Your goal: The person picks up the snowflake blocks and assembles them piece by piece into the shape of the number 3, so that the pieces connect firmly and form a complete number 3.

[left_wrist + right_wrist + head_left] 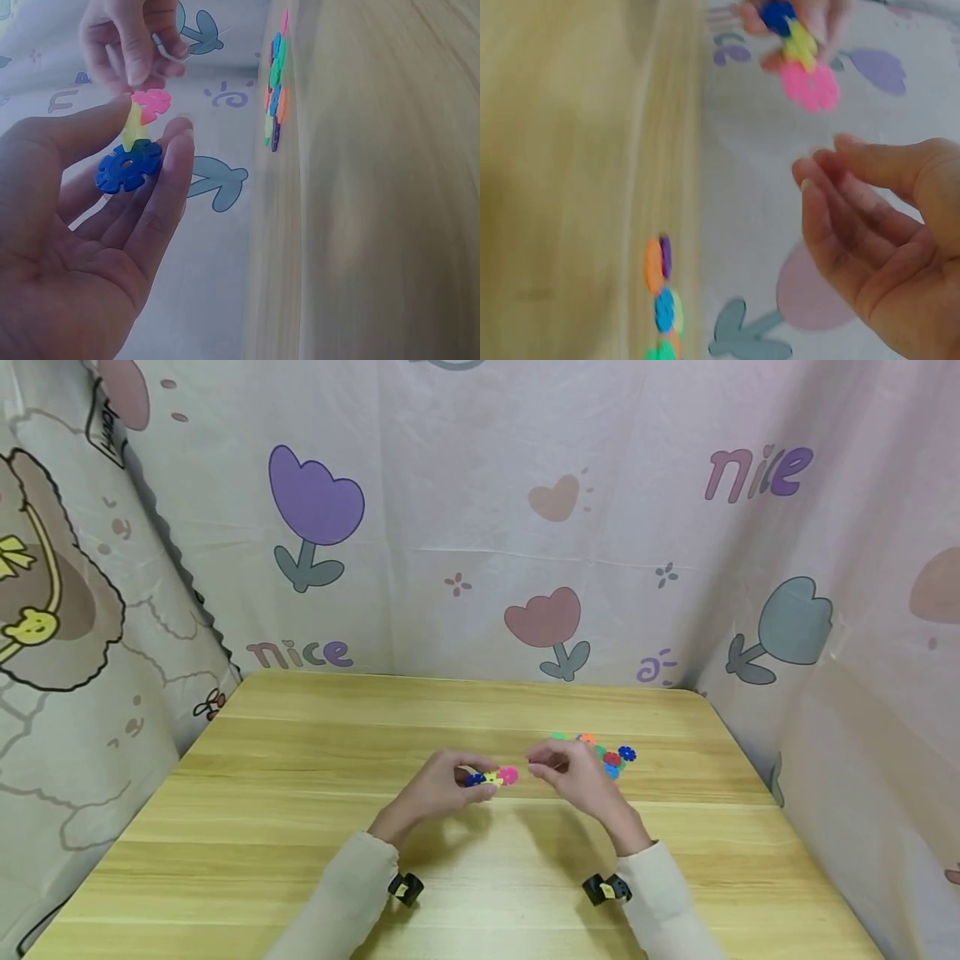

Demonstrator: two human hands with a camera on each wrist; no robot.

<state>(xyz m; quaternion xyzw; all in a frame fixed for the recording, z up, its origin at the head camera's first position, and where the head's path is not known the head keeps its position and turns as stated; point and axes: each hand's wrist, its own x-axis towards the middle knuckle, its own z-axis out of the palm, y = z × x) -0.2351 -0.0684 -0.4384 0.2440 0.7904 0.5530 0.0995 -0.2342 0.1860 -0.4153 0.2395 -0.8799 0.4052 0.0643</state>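
My left hand (pixel 442 785) pinches a short chain of three notched plastic snowflake discs between thumb and fingers. The blue disc (pixel 127 166) lies nearest the palm. Joined to it at an angle is the yellow disc (pixel 134 127), and the pink disc (pixel 811 87) forms the far end, pointing toward the other hand. My right hand (pixel 577 772) hovers just right of the pink disc, apart from it. Its fingers are loosely bent, with nothing visible between thumb and fingertips in the right wrist view (pixel 885 225).
Several loose snowflake discs in mixed colours (pixel 612 759) lie on the wooden table (pixel 300 860), behind and right of the right hand, which partly hides them. A printed curtain (pixel 435 485) hangs along the table's back and sides.
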